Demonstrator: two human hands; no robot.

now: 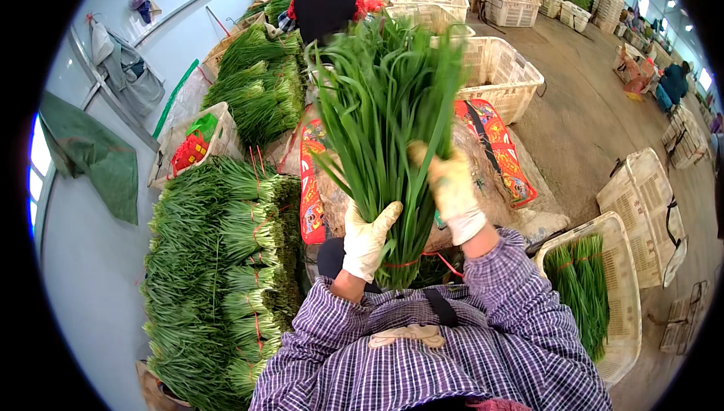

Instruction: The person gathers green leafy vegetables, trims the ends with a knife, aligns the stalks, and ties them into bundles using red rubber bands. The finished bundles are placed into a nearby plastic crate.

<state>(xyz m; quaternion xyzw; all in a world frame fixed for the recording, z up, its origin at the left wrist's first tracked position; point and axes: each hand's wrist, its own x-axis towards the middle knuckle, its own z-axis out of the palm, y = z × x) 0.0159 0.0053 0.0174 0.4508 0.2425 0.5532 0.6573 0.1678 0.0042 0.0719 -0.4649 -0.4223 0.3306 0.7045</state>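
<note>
Garlic-chive bundle (388,132) upright before chest, red tie (400,264) low round stems, leaves fanning upward. Left gloved hand (369,231) cups left side, thumb on front, other fingers mostly hidden; likely steadies weight. Right gloved hand (450,185) against right side, fingers blurred: spread or pinching, cannot tell. Stacked bundles (219,283) crowd left, pale stems facing inward, seemingly for reach. Crate bundles (579,290) nearer left wall of right-hand crate (620,290). Most room: floor (581,124) beyond red patterned cushion (516,173).
</note>
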